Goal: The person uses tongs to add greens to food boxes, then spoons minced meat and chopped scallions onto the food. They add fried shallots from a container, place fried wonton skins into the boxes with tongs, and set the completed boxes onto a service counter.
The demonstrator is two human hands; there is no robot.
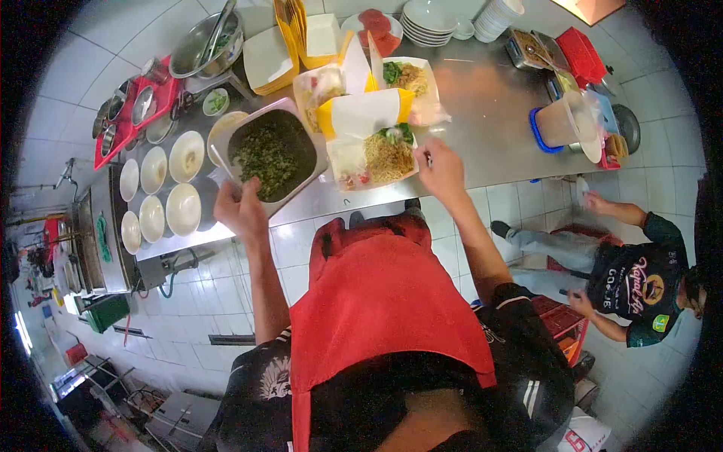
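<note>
My left hand point(244, 206) grips the near edge of a square metal tub point(321, 160), tilted over the counter's front edge. Chopped green herbs point(263, 157) lie inside it. Beside the tub, an open paper takeaway box point(354, 172) holds noodles point(388, 160) with brown minced topping, leafy greens and a whitish packet. My right hand point(443, 169) is closed at this box's right side, its fingers pinched round something small that I cannot make out. Behind stands a second open box point(431, 94) with noodles and greens. Another box point(305, 94) with a clear packet is partly hidden.
Several white bowls point(184, 209) line the counter's left. Behind them are a red tray point(162, 105) and a metal mixing bowl point(184, 64). Stacked boxes point(269, 60) and plates point(429, 21) stand at the back. A plastic tub point(561, 124) sits right; a co-worker point(633, 275) is nearby.
</note>
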